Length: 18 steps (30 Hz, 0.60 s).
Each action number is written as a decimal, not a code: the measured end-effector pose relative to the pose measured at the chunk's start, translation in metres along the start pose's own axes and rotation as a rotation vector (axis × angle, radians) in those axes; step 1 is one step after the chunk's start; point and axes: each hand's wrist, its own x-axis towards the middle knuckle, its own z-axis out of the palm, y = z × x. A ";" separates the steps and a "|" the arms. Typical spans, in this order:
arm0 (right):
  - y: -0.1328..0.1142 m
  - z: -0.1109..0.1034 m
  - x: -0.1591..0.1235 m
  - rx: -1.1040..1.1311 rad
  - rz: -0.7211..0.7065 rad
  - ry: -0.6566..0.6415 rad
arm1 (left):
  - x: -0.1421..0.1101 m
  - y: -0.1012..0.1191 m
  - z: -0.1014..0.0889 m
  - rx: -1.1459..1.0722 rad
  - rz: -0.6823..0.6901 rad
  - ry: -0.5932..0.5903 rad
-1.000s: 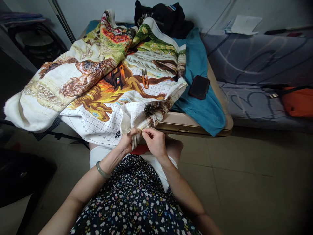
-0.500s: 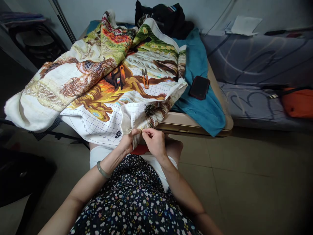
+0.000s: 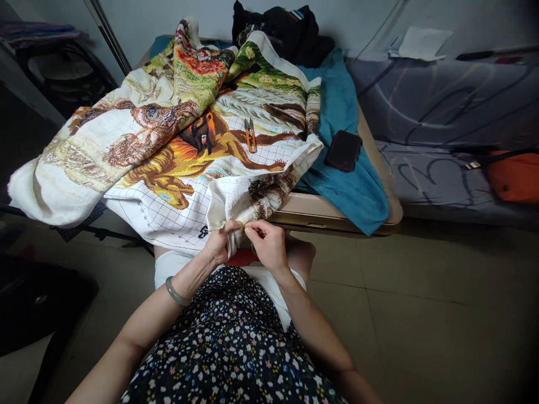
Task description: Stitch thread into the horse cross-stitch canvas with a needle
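- The right hand (image 3: pixel 269 242) has shifted a touch rightward, its curled lower fingers (image 3: pixel 256 238) drawn slightly away from the cross-stitch canvas (image 3: pixel 236 238).
- A small brownish patch (image 3: pixel 252 247), too small to identify, now shows beneath them.

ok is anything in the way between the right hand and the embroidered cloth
Nothing visible: the right hand is at the cloth's turned-up near edge, right beside the left hand, which grips that edge. The orange snips lie farther back on the cloth, clear of both hands.
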 end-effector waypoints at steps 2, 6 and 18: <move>-0.001 -0.001 0.000 -0.002 -0.001 -0.010 | 0.001 -0.002 -0.001 0.002 0.015 -0.013; -0.002 -0.001 0.000 -0.021 0.005 -0.010 | 0.002 -0.004 -0.003 0.014 0.025 0.014; -0.001 0.000 0.001 -0.001 0.002 -0.005 | 0.002 -0.001 -0.002 0.003 -0.019 0.019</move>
